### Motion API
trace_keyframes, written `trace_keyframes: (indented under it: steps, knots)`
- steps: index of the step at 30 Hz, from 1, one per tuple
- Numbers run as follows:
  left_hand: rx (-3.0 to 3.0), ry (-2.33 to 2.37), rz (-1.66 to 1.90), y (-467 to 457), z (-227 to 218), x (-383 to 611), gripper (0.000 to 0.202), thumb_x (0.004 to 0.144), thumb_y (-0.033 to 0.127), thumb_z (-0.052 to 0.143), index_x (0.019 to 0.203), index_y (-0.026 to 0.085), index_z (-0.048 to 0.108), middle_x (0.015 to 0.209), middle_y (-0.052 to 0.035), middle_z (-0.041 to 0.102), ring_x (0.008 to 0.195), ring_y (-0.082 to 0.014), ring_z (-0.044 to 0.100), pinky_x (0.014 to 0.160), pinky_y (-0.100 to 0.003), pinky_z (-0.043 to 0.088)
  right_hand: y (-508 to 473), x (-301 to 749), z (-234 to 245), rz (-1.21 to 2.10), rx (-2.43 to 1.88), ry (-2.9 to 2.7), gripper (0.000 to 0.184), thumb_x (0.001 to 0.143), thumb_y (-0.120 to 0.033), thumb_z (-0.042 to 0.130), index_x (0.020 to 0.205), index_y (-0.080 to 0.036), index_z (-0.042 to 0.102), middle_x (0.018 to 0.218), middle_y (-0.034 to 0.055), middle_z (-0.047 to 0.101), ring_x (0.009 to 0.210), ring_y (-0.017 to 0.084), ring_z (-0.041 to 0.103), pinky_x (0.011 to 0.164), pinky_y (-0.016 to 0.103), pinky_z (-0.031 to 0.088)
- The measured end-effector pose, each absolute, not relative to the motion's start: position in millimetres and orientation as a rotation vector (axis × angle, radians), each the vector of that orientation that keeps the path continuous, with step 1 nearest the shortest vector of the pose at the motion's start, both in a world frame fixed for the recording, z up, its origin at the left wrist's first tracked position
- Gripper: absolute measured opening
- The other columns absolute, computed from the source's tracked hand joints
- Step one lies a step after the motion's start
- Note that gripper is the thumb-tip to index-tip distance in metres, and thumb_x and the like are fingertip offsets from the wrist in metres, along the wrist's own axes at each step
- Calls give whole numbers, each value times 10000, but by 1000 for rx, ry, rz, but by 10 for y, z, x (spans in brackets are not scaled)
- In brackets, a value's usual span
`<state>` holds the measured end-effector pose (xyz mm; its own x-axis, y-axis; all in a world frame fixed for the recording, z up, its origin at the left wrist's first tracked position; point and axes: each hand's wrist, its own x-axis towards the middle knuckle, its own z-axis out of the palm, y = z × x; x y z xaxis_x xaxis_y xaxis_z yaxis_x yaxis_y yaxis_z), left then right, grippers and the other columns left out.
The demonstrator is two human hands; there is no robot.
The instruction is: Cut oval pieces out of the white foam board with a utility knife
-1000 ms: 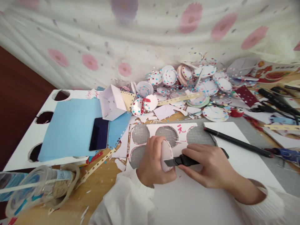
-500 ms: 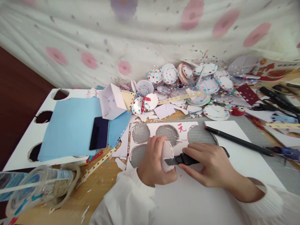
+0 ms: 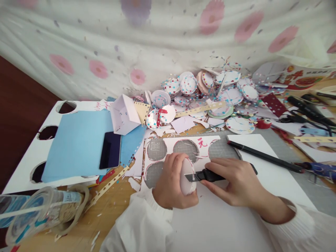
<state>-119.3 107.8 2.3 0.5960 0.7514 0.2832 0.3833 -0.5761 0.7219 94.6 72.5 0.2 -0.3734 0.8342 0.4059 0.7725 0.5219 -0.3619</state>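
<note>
My left hand (image 3: 172, 183) is closed around a white paper disc (image 3: 187, 185) with a red line along its edge, holding it tilted up. In my right hand (image 3: 233, 182) is a black utility knife (image 3: 211, 175), gripped near its front. Its blade lies against the disc's right edge and overlaps the disc's face. Beneath both hands is a white sheet with round cut-outs (image 3: 172, 139), marked with a red character. Through the holes shows a grey cutting mat (image 3: 222, 149). A plain white sheet (image 3: 210, 227) lies nearer my body.
Decorated paper discs (image 3: 189, 84) are heaped at the back against the curtain. A phone (image 3: 110, 149) rests on blue paper (image 3: 78, 140) to the left. Plastic cups (image 3: 36, 213) lie at front left. A black marker (image 3: 262, 155) crosses white paper at right.
The knife blade has shifted slightly up along the disc's edge. My left hand keeps its hold on the disc. The whole view has moved a little.
</note>
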Motion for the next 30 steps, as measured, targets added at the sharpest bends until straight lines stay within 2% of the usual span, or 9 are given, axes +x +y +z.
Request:
trace_keyframes:
  steps: [13,18,23,27,30]
  knots:
    - [2292,863,781,1075,36,-1191,775,519,165,623,1259,144,391,1144,-134,462,1062,-315,459,943,-492,425,699,972,11,176,-1298,-2215,266,901,-418,566,806,-178,631,641,39,621,546,182,578,484,302,296]
    - [2289,827,855,1069,60,-1189,790,497,143,573,1266,146,391,1122,-132,467,1049,-321,474,929,-506,430,728,1063,-7,123,-1306,-2169,271,913,-417,550,791,-186,622,671,40,648,550,173,592,484,288,316]
    - [2326,798,897,1085,57,-1197,814,520,166,599,1304,172,379,1151,-129,469,1067,-326,471,940,-511,418,802,1180,-48,6,-1433,-2044,298,925,-425,532,756,-189,594,586,8,600,485,159,565,466,268,340]
    - [2377,775,852,1102,0,-1200,939,592,295,721,1418,189,286,1232,-143,456,1131,-344,454,988,-539,387,799,1178,-59,27,-1428,-2032,300,932,-438,522,794,-184,599,606,15,611,492,163,575,470,268,354]
    - [2329,859,800,1091,-36,-1204,1066,625,353,760,1476,177,143,1376,-188,362,1276,-375,372,1064,-563,335,771,1132,-41,83,-1380,-2044,279,934,-420,519,825,-178,603,639,27,624,508,160,574,475,269,350]
